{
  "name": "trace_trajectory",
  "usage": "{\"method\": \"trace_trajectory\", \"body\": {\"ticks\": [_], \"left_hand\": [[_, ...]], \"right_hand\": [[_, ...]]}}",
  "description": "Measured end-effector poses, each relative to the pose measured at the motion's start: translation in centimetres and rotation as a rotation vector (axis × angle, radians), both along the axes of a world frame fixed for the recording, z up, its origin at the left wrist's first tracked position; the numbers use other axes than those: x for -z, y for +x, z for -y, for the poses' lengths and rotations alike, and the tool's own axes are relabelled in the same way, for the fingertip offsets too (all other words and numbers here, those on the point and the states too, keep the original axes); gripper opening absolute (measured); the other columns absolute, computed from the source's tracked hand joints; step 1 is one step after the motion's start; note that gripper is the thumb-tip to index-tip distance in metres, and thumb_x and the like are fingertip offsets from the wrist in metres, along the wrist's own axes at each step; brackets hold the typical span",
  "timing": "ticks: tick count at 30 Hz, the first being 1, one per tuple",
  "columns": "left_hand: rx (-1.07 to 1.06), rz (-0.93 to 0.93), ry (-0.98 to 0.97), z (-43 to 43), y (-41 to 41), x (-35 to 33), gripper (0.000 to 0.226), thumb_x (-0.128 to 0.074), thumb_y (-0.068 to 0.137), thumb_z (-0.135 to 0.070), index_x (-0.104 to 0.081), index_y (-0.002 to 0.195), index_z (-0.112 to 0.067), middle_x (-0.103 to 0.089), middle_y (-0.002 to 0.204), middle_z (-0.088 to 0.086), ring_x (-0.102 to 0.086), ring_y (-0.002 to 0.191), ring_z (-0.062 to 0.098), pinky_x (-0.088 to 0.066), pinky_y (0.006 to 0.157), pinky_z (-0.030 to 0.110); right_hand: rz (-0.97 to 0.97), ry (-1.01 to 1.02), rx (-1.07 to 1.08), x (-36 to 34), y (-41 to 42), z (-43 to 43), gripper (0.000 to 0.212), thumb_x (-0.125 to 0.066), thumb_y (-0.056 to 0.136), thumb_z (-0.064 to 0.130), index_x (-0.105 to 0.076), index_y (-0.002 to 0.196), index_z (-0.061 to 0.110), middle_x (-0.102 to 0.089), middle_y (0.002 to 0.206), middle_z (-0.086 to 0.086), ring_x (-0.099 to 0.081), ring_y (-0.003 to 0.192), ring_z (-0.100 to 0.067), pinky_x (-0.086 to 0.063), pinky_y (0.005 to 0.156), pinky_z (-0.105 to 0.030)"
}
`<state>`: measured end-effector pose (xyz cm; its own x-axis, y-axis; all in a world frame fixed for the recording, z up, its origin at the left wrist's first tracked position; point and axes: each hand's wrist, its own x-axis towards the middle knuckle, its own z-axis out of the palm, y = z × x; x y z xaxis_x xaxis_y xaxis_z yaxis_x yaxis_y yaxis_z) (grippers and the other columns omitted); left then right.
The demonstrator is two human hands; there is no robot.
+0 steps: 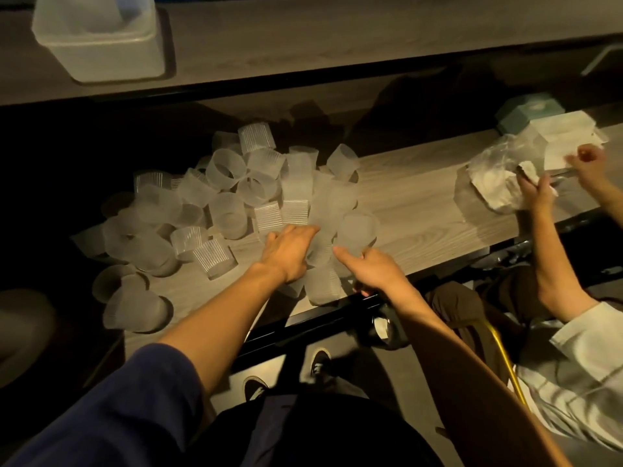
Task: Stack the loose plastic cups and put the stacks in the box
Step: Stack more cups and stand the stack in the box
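Table [421,203]: the wooden top under both hands, giving room to spread and sort.
Shelf [337,38]: a raised ledge beyond the hands.
Box [111,62]: a clear tub on the shelf, far beyond the left hand and well apart from the cups. It is probably parked there until stacks are ready, and I see none in it.
Pile [222,197]: loose frosted cups tumbled on their sides and rims, mostly left of and beyond the left hand. None look nested, so the stacking seems barely begun.
Bag [492,183]: clear plastic with white contents, well to the right of the right hand and handled by a second person [580,348].
Left hand [290,252]: palm down, fingers fairly straight and spread wide over the near cups, as if gathering them in.
Right hand [369,273]: index finger straight, the other fingers curled. I cannot tell whether it grips anything.
Cup [320,284]: lies on its side between the two hands at the near table edge, likely the next one taken.
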<state>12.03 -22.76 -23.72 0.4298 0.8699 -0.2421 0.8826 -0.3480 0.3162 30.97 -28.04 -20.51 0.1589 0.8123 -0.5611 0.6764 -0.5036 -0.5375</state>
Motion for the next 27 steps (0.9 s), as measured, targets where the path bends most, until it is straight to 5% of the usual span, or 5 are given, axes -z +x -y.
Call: {"method": "trace_trajectory", "body": {"ticks": [3, 6, 10, 17, 27], "left_hand": [[0.001, -0.004, 0.01, 0.2, 0.1, 0.1, 0.082, -0.071, 0.087, -0.021, -0.027, 0.155, -0.026, -0.038, 0.157, 0.001, -0.031, 0.144, 0.025, -0.031, 0.108, 0.047], [0.01, 0.021, 0.01, 0.4, 0.3, 0.3, 0.083, -0.071, 0.088, -0.029, -0.025, 0.156, -0.021, -0.038, 0.156, 0.007, -0.033, 0.144, 0.029, -0.032, 0.111, 0.048], [0.007, 0.118, 0.005, 0.6, 0.1, -0.1, 0.085, -0.07, 0.086, -0.034, -0.025, 0.156, -0.014, -0.041, 0.148, 0.012, -0.047, 0.132, 0.033, -0.043, 0.106, 0.046], [-0.161, 0.312, 0.0, 1.0, -2.8, -0.6, 0.085, -0.076, 0.081, -0.039, -0.035, 0.151, -0.014, -0.041, 0.139, 0.007, -0.048, 0.126, 0.027, -0.044, 0.103, 0.038], [-0.34, 0.447, -0.06, 2.2, -6.7, 0.0, 0.085, -0.079, 0.072, -0.043, -0.043, 0.144, -0.015, -0.048, 0.133, 0.005, -0.05, 0.122, 0.023, -0.045, 0.106, 0.041]], "right_hand": [[-0.124, -0.173, 0.044, -0.8, -0.6, 0.8, 0.061, -0.057, 0.083, 0.08, -0.068, 0.099, 0.023, -0.073, 0.091, -0.005, -0.075, 0.063, -0.019, -0.06, 0.06, -0.029], [-0.281, -0.23, 0.116, -0.1, -0.7, 1.3, 0.072, -0.07, 0.079, 0.072, -0.063, 0.13, 0.021, -0.059, 0.117, -0.004, -0.072, 0.085, -0.024, -0.062, 0.062, -0.031], [-0.329, -0.25, 0.173, 1.0, -1.2, 1.8, 0.08, -0.081, 0.074, 0.064, -0.061, 0.132, 0.014, -0.057, 0.127, -0.006, -0.068, 0.095, -0.024, -0.064, 0.066, -0.034], [-0.275, -0.171, 0.184, 1.6, -3.0, 0.8, 0.037, -0.08, 0.085, 0.043, -0.062, 0.1, 0.015, -0.067, 0.099, -0.007, -0.074, 0.082, -0.025, -0.062, 0.063, -0.031], [-0.172, -0.119, 0.043, 1.4, -3.2, -0.2, 0.033, -0.076, 0.089, 0.04, -0.057, 0.075, 0.016, -0.062, 0.066, 0.001, -0.058, 0.051, -0.01, -0.039, 0.04, -0.015]]}}
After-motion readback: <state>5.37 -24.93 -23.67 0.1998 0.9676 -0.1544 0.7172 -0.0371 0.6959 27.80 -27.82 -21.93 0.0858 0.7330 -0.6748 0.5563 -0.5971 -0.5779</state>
